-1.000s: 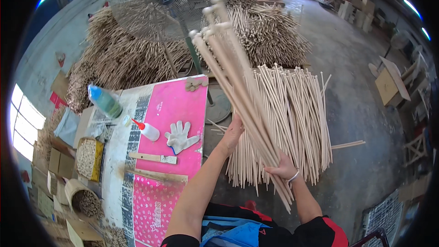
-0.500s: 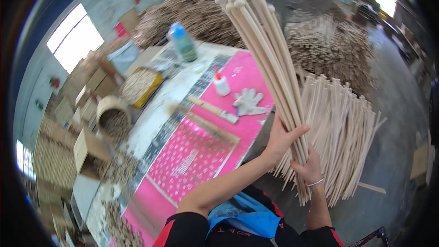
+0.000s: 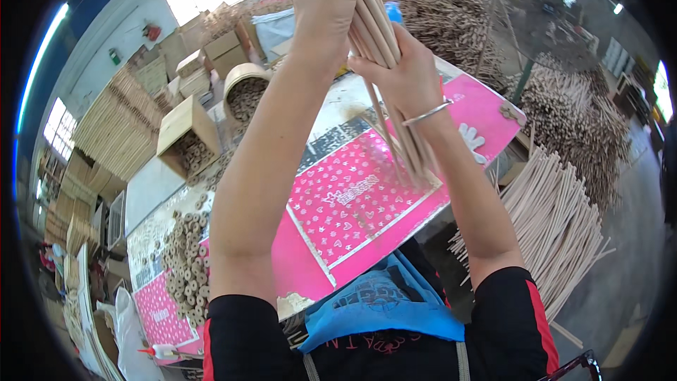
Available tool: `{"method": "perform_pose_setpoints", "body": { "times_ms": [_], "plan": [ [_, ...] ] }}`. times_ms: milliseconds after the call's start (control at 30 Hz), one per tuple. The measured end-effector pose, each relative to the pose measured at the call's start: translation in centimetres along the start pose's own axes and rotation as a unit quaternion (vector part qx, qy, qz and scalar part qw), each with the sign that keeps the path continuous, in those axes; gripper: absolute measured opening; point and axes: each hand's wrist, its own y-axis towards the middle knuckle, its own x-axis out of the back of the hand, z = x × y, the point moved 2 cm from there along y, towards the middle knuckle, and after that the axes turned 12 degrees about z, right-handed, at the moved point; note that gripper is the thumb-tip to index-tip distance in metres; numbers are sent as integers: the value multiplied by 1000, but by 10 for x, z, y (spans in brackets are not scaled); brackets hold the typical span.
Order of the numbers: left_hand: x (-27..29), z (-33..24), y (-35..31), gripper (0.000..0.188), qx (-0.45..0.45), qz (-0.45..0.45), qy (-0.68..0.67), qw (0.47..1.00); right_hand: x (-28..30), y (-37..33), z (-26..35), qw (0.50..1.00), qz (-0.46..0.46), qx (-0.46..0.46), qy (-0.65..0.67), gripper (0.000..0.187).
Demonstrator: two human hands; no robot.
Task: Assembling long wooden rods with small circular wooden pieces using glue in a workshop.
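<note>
A bundle of long, pale wooden rods stands nearly upright above the table, gripped by both my hands. My left hand is wrapped round it high up, at the top edge of the view. Lower down, my right hand, with a bracelet at the wrist, closes round the same bundle. The rods' upper ends are out of view. Their lower ends hang blurred over a pink patterned sheet on the table; whether they touch it I cannot tell. A white glove lies beyond my right forearm.
Small wooden rings are heaped on the table's left side. Behind them are an open wooden box and a round wooden tub with more pieces. A stack of loose rods stands at right, with larger piles behind.
Both hands have carried the bundle from above the rod stack at right, leftward and up over the table. The view has turned left, and the knobbed ends have left the picture.
</note>
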Motion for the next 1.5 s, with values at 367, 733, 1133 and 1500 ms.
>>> {"method": "perform_pose_setpoints", "body": {
  "times_ms": [367, 733, 1133, 1500],
  "plan": [
    [78, 86, -97, 80, -7, -91, 212, 973, -120, -72, -114, 981, 15, -61, 182, 54],
    [67, 32, -119, 47, 38, 98, 497, 861, -114, -118, -85, 971, 233, 43, -39, 52],
    [167, 143, -306, 37, 228, 378, 538, 718, -82, -159, -65, 811, 489, -30, -321, 117],
    [217, 138, -346, 95, 277, 347, 605, 661, -125, -153, -156, 806, 563, -134, -124, 61]
  ]
}}
